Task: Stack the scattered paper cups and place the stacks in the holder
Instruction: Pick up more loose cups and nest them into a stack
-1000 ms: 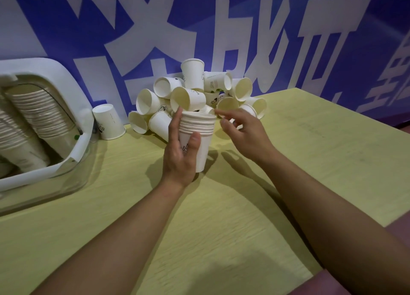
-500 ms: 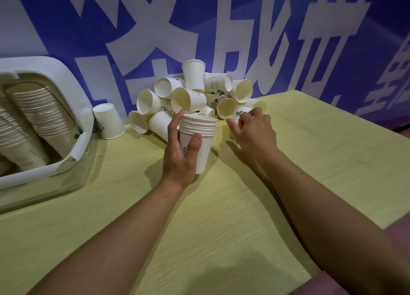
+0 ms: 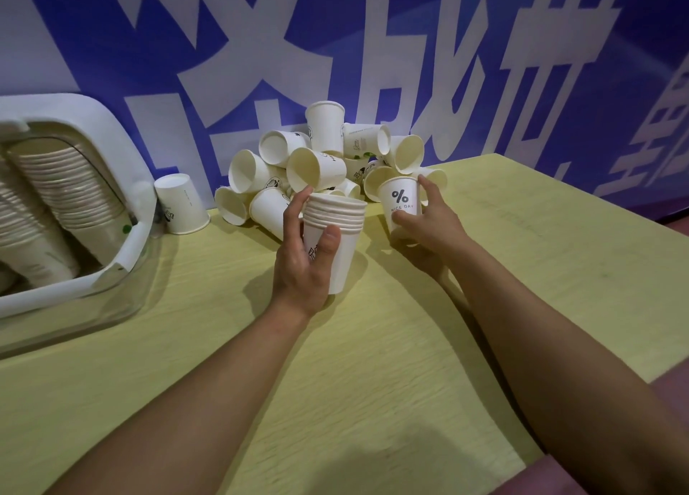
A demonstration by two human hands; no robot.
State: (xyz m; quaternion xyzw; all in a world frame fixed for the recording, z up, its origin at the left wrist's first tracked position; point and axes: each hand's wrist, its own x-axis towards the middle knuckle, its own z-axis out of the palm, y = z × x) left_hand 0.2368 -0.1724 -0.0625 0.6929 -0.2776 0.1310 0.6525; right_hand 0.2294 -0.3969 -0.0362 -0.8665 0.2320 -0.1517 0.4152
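Observation:
My left hand (image 3: 304,256) grips an upright stack of several nested white paper cups (image 3: 341,233) just above the yellow table. To its right, my right hand (image 3: 428,220) holds a single upright cup printed with a percent sign (image 3: 399,204), mouth up, close beside the stack. Behind both lies a heap of loose white cups (image 3: 320,159) against the wall, most on their sides, one standing upright on top. The white cup holder (image 3: 123,181) sits at the far left with long cup stacks lying inside it.
One cup stands upside down (image 3: 182,204) between the holder and the heap. A blue wall with large white characters rises right behind the cups. The yellow wooden table (image 3: 373,364) stretches toward me, its right edge running diagonally at the lower right.
My right hand reached into the heap, took the percent-sign cup and lifted it upright beside the stack. My left hand has kept the stack almost still.

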